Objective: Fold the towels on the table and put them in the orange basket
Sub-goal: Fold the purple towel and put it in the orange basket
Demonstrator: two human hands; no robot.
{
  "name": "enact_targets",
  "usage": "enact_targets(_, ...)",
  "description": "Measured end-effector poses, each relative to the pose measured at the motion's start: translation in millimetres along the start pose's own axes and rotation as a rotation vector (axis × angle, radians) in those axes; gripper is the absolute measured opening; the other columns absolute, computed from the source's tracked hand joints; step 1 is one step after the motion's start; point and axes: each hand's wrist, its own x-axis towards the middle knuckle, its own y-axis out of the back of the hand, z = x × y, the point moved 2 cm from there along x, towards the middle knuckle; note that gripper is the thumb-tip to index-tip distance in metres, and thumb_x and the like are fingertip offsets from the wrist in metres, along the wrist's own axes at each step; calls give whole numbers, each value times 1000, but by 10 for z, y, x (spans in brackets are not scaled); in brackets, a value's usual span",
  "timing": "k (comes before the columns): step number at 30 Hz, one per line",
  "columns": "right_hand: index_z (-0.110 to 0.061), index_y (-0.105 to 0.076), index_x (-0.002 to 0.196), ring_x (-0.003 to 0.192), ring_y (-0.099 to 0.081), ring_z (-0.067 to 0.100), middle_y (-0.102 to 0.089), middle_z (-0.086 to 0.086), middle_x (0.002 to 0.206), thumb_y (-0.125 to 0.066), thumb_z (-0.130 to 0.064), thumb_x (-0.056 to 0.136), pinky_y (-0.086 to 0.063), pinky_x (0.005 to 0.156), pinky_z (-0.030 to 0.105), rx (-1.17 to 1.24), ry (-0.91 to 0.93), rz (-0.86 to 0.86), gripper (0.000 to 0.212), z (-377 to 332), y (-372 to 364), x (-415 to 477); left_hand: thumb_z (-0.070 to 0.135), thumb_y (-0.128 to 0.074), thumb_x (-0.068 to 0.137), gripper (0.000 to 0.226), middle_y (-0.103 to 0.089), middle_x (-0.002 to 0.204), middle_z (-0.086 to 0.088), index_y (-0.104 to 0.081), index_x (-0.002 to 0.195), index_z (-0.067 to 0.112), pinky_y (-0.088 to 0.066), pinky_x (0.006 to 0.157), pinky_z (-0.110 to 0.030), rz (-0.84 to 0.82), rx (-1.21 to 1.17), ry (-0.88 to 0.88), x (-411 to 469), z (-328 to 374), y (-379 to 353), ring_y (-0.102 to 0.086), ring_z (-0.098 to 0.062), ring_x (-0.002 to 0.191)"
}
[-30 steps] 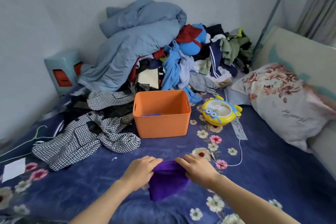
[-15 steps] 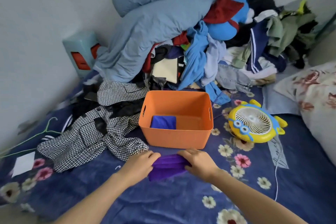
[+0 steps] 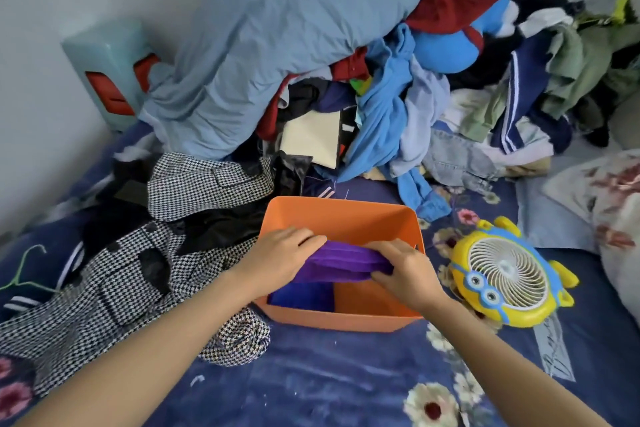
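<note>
2 hands hold 1 purple towel; 1 blue towel in basket.

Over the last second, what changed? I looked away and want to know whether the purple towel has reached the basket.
Both hands, left hand and right hand, carried the folded purple towel forward off the bedspread to above the orange basket; it is gripped, not released. The blue towel in the basket and the yellow fan stayed put.
</note>
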Motion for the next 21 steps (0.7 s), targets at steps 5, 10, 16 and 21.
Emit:
enact_targets(5, -18, -60, 119, 104, -57, 22, -64, 6, 110, -64, -11, 79, -42, 84, 27, 78, -317, -250, 41, 407, -603, 643, 6, -65, 78, 53, -62, 114, -7, -49, 128, 14, -52, 75, -31, -319, -160, 121, 317, -605, -676, -62, -25, 100)
enact_targets(10, -15, -67, 102, 83, -54, 13, -69, 3, 97, -62, -3, 75, -41, 73, 26, 241, -486, -330, 30, 703, -1206, 1086, 5, -45, 90, 39, -60, 117, -7, -52, 126, 18, -46, 84, -36, -536, -432, 398, 497, -1045, -1335, -58, -27, 105)
enact_targets(16, -14, -66, 109, 100, -59, 25, -68, 7, 106, -64, -2, 72, -43, 84, 30, 219, -515, -245, 39, 834, -1347, 1109, -5, -58, 77, 42, -65, 115, -4, -60, 117, 11, -52, 76, -33, -286, -384, 346, 409, -1030, -1469, -63, -25, 101)
enact_targets(21, -17, -53, 125, 125, -42, 22, -51, 2, 131, -63, -12, 79, -35, 98, 27, 81, -272, -533, 48, 801, -1722, 758, 1, -74, 48, 34, -71, 80, -2, -72, 79, 14, -56, 60, -27, -358, -143, 81, 16, -781, -1848, -68, -20, 73)
